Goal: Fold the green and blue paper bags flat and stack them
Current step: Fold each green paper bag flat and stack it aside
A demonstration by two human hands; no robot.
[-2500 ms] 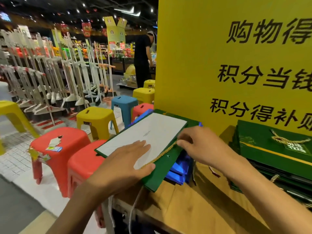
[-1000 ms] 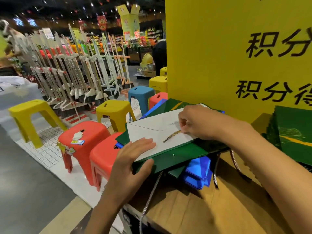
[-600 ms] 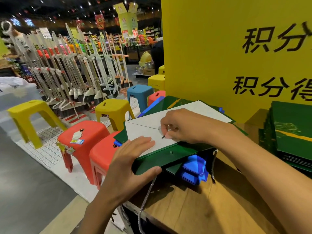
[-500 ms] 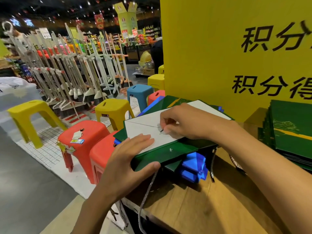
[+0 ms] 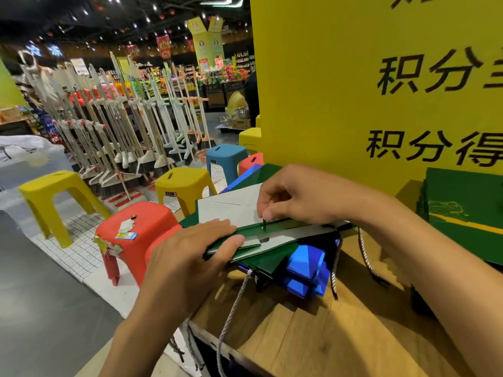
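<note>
Light wooden counter (image 5: 353, 336): left hand (image 5: 187, 257) presses flat, fingers straight, on the white-lined green paper bag (image 5: 272, 257). Right hand (image 5: 299, 197) pinches its dark cord stub (image 5: 263, 225). Best to tuck the cord in, then crease firmly.

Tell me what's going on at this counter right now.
A person is flattening a green paper bag on the wooden counter. The left hand presses flat on its near edge, while the right hand pinches a thin dark cord end at the fold. Blue bags lie underneath, and a stack of green bags sits to the right.
</note>
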